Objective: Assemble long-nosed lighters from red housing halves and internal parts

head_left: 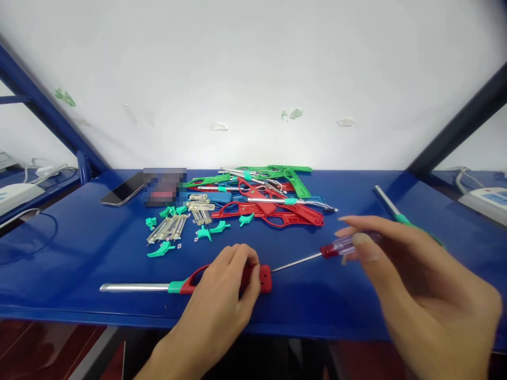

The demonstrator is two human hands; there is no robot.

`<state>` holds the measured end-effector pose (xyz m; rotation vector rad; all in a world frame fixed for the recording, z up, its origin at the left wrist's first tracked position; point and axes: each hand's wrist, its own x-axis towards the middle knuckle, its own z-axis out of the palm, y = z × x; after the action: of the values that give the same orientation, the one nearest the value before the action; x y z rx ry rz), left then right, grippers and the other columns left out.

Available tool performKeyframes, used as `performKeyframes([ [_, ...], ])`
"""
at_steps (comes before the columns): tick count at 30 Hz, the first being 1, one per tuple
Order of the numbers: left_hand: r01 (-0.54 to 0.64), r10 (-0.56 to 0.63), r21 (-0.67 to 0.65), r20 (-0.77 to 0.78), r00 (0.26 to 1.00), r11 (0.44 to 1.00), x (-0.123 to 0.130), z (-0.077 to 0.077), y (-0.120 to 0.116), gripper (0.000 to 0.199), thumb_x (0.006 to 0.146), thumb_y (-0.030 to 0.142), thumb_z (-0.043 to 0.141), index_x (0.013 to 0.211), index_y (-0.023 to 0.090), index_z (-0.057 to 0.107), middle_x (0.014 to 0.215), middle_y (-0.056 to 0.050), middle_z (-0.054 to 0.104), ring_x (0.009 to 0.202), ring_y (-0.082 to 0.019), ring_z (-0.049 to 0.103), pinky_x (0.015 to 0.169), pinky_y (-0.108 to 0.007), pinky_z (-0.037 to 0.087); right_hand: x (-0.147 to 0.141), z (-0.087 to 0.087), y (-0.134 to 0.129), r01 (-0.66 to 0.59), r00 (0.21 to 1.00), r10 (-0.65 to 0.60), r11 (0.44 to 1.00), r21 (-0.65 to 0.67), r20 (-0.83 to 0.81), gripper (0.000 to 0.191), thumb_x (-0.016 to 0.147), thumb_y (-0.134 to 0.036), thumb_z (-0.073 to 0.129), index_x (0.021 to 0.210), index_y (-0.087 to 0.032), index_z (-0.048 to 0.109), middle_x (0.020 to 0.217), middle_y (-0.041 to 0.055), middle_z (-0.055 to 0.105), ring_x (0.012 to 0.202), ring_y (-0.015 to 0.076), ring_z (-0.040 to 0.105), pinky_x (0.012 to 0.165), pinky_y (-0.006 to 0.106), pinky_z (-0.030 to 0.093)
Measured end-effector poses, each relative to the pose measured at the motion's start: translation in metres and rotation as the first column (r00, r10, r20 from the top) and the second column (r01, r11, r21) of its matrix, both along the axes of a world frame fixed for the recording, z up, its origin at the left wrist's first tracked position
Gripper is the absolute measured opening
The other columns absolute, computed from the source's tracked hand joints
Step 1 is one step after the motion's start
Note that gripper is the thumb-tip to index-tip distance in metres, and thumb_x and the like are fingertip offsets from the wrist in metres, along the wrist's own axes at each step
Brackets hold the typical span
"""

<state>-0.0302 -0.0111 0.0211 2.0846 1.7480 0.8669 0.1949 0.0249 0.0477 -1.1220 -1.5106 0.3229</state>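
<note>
Near the table's front edge lies a red lighter [266,279] with a long silver barrel and a teal collar. My left hand [222,295] is closed round its red handle, hiding much of it. Between the fingers and thumb of my right hand [412,285] is a screwdriver [330,249] with a clear and dark red handle. Its thin metal shaft slants down leftward, and the tip is right beside the lighter's butt end; whether they touch I cannot tell.
Red, green and blue lighter shells [277,208] with metal barrels are heaped at the back. Teal triggers [160,249] and clear fuel tanks [170,228] lie left of them. A phone [124,189] rests at back left, another lighter [390,205] at right. Blue posts [459,105] flank the table.
</note>
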Motion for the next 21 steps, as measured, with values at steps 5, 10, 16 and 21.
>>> performKeyframes([
  [5, -0.043, 0.048, 0.113, -0.036, 0.998, 0.993, -0.012, -0.001, -0.003, 0.011, 0.104, 0.023, 0.054, 0.096, 0.027, 0.059, 0.093, 0.0, 0.07, 0.081, -0.021, 0.067, 0.073, -0.035, 0.051, -0.005, -0.002, -0.002, -0.015, 1.0, 0.015, 1.0, 0.006, 0.0, 0.017, 0.1, -0.04, 0.072, 0.115, -0.036, 0.08, 0.1, -0.0017, 0.078, 0.079, 0.0166, 0.071, 0.074, 0.029, 0.063],
  [10, -0.035, 0.034, 0.269, 0.009, 0.999, 0.962, -0.007, 0.002, -0.007, 0.009, 0.103, 0.022, 0.058, 0.098, 0.027, 0.063, 0.097, -0.001, 0.073, 0.089, -0.021, 0.068, 0.079, -0.035, 0.054, -0.017, 0.003, -0.004, -0.033, 0.997, 0.035, 0.999, 0.036, -0.07, 0.017, 0.102, -0.035, 0.07, 0.115, -0.035, 0.079, 0.1, -0.0016, 0.078, 0.082, 0.0158, 0.074, 0.071, 0.027, 0.063],
  [16, -0.008, -0.024, 0.294, 0.103, 0.994, 0.956, -0.004, 0.006, -0.009, 0.012, 0.1, 0.016, 0.062, 0.094, 0.025, 0.067, 0.092, 0.002, 0.075, 0.08, -0.015, 0.07, 0.075, -0.03, 0.056, -0.025, 0.001, -0.006, -0.113, 0.989, 0.118, 0.992, 0.059, -0.09, 0.012, 0.101, -0.028, 0.07, 0.109, -0.033, 0.078, 0.098, -0.0024, 0.078, 0.08, 0.0152, 0.073, 0.069, 0.026, 0.062],
  [21, -0.02, -0.023, 0.249, 0.168, 0.986, 0.968, -0.006, 0.007, -0.008, 0.013, 0.098, 0.015, 0.065, 0.091, 0.026, 0.068, 0.087, 0.004, 0.075, 0.073, -0.013, 0.07, 0.067, -0.027, 0.057, -0.029, -0.001, -0.006, -0.098, 0.987, 0.108, 0.992, 0.081, -0.122, 0.011, 0.101, -0.026, 0.071, 0.107, -0.031, 0.078, 0.097, -0.0025, 0.078, 0.079, 0.015, 0.073, 0.07, 0.026, 0.062],
])
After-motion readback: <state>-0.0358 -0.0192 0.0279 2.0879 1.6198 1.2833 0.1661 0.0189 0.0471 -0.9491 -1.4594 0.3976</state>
